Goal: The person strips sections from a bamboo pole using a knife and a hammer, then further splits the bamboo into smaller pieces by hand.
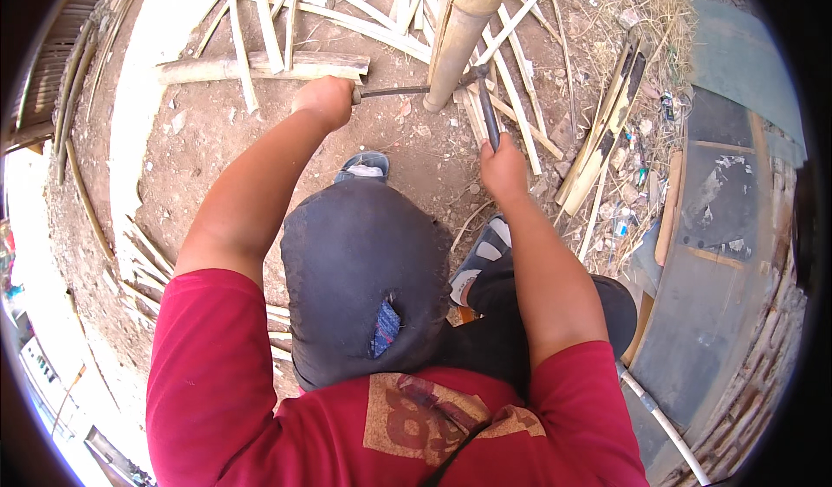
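My left hand is closed round the handle of a long, narrow-bladed knife. The blade points right and meets the lower part of a thick bamboo pole, which reaches in from the top edge; the pole hides the blade's middle. In my right hand is the dark handle of a hammer. Its head is just right of the pole, close to the blade's far end; whether they touch I cannot tell. A split line seems to run along the pole's left side higher up.
Split bamboo strips lie scattered over the dirt ground ahead. A cut bamboo length lies beyond my left hand. More split pieces lean at right, beside litter and dark sheet panels. My sandalled feet are below the pole.
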The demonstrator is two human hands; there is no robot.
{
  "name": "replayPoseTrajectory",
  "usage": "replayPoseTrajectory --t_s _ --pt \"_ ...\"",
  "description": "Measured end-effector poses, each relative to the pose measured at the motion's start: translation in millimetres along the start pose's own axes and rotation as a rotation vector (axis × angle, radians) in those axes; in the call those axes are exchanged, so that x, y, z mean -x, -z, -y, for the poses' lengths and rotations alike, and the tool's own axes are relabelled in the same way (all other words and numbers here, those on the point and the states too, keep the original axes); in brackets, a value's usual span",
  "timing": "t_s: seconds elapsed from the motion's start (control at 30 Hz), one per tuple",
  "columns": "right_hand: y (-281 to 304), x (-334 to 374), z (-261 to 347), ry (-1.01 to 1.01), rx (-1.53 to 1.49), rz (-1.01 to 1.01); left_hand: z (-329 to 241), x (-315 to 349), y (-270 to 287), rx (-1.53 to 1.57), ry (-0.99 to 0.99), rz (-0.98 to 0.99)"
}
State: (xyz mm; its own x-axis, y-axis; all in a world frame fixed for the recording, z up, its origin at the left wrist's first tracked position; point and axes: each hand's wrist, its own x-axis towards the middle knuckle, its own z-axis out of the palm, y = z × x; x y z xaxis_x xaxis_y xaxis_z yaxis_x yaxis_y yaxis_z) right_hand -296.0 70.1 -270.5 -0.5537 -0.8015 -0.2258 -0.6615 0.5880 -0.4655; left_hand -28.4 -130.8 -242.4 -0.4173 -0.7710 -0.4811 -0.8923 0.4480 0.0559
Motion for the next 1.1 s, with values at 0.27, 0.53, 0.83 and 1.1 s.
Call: replayPoseTrajectory --t_s 0.27,0.53,0.83,1.1 --pt "24 -8 41 0.069 -0.234 -0.022 23 16 21 0.016 0.063 -0.016" --pt "3 0 45 0.015 -0.184 -0.024 23 18 14 0.0 0.048 -0.007" --pt "27 -10 48 -0.027 -0.204 -0.07 24 5 18 -0.043 0.056 0.011" --pt "7 -9 22 -0.014 -0.064 0.046 14 -3 29 -0.037 0.077 0.027"
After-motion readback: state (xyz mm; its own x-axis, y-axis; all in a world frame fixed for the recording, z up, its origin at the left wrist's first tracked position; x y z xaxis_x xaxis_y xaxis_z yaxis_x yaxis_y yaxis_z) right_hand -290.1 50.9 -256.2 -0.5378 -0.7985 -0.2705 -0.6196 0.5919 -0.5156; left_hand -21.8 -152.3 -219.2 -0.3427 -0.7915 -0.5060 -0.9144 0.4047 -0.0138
